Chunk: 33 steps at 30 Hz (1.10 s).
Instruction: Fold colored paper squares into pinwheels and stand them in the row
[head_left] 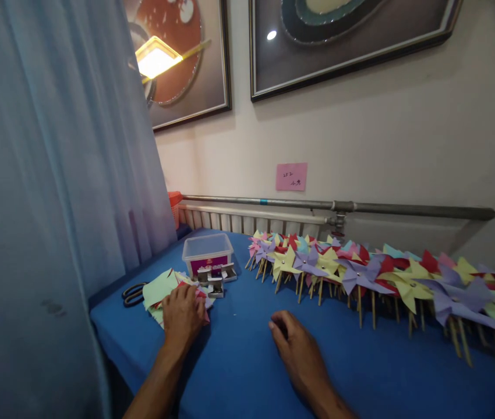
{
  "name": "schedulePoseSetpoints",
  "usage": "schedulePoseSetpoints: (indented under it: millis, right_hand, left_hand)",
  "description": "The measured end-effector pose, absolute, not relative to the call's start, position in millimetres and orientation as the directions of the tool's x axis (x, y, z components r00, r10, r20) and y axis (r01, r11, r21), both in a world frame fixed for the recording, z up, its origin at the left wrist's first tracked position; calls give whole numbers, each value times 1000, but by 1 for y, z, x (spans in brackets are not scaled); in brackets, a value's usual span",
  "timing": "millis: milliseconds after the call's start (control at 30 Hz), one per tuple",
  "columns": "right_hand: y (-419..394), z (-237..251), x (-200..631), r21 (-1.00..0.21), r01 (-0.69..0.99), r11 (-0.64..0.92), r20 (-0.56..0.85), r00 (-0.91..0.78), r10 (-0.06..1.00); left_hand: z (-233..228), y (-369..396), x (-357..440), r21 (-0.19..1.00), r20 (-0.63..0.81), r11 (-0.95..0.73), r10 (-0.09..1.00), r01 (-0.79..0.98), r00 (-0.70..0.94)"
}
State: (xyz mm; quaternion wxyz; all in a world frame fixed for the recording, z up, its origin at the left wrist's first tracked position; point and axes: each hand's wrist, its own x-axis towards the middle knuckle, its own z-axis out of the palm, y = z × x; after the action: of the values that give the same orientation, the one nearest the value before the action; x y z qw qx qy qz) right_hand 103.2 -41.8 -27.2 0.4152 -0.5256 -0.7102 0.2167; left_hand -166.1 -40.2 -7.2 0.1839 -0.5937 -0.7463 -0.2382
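Observation:
My left hand (pixel 183 311) lies over a loose pile of coloured paper pieces (pixel 159 289), mostly pale green with some red, pink and white. Its fingers are spread on top of the pile, and no sheet is visibly gripped. Above the blue cloth, my right hand (pixel 297 349) is loosely closed, with the thumb near the curled index finger and nothing visible between them. Small open boxes (pixel 215 287) stand just beyond the pile, holding tiny items too small to name. Black-handled scissors (pixel 133 294) lie left of the pile, their blades hidden.
A clear plastic tub (pixel 207 247) with a purple label stands behind the boxes. Many paper pinwheels (pixel 313 262) on wooden sticks fill the table's right side. A blue curtain (pixel 64 174) hangs at left. Pipes (pixel 300 203) run along the wall behind the blue-covered table (pixel 239 361).

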Motion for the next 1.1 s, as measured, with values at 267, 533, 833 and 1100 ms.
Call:
schedulePoseSetpoints:
  millis: [267,533,833,1100]
  right_hand:
    - [-41,-26,104,-743,563,361,380,-90,921]
    - [-40,-30,106,-736,564,375,393,-95,915]
    - [-44,-21,102,-799,480,363,374,-78,924]
    - [-37,-28,98,-989,-103,109,115,-59,992]
  left_hand:
    - [-10,-50,-189,119,457,288,833,950,-310]
    - [-17,-54,-190,108,480,57,871,993,-102]
    - [8,-62,-174,778,451,-251,861,576,-235]
    - [50,-14,-91,963,19,-47,994,-264,-106]
